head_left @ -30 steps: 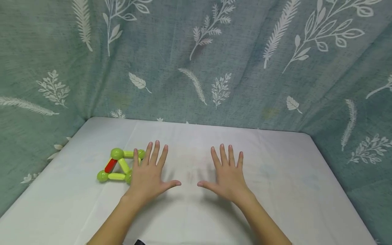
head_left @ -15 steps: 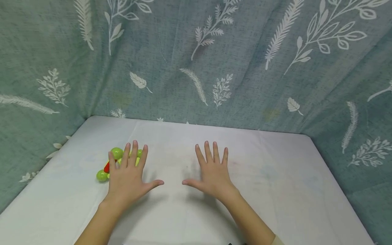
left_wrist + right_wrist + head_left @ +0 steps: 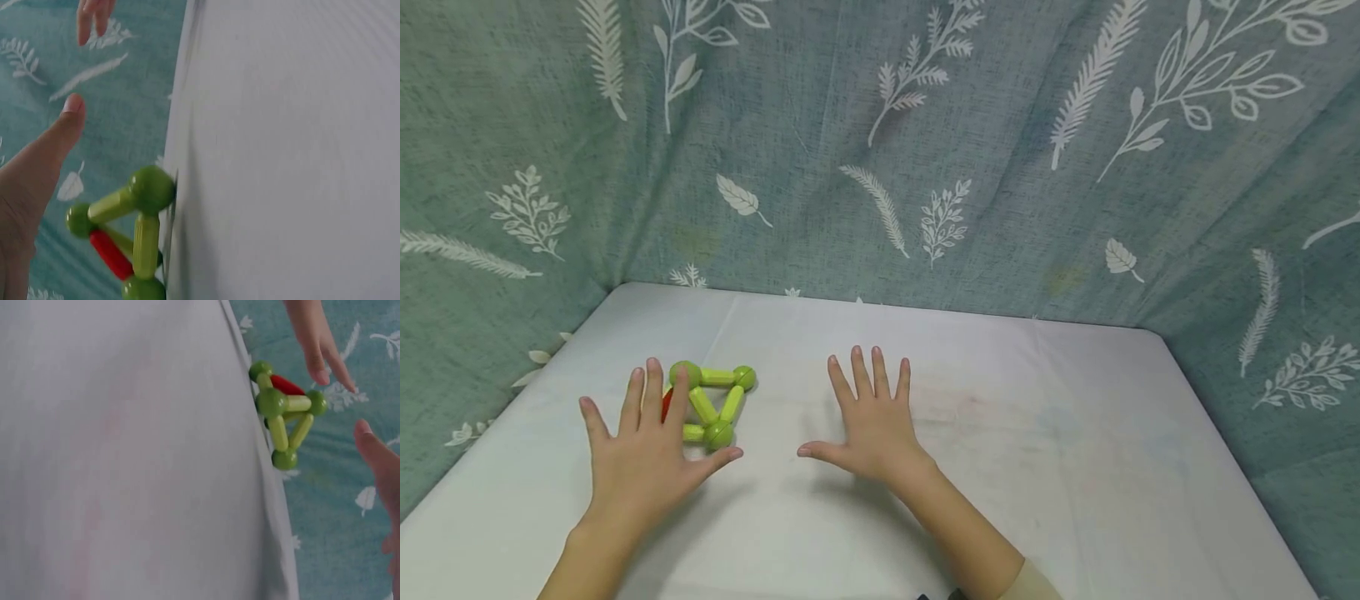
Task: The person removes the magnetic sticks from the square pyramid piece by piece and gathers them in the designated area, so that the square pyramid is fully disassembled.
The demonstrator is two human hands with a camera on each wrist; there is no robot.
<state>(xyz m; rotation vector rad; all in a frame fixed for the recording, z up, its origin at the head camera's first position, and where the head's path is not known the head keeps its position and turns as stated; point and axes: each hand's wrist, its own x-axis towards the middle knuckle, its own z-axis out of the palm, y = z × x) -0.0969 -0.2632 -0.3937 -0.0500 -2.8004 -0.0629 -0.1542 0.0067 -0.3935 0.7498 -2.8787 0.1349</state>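
Note:
A frame of green balls joined by yellow-green rods and one red rod, like a magnetic ball-and-stick toy (image 3: 718,434), stands on the left of the white table. My left hand (image 3: 638,462) hovers with fingers spread, covering the toy's left part in the head view. In the left wrist view the toy (image 3: 146,245) shows below and right of that hand's thumb (image 3: 65,128). Further right, my right hand (image 3: 876,429) is also spread above the table and holds nothing. The right wrist view has the toy (image 3: 272,403) beside both hands.
The white-covered table (image 3: 1120,467) has its far edge against a teal curtain (image 3: 805,233) with white leaf prints. More curtain hangs along the left and right sides.
Both hands have moved left with fingers still spread. The left hand has passed across the toy, so its right part shows again and its left part is covered. The toy stays in place.

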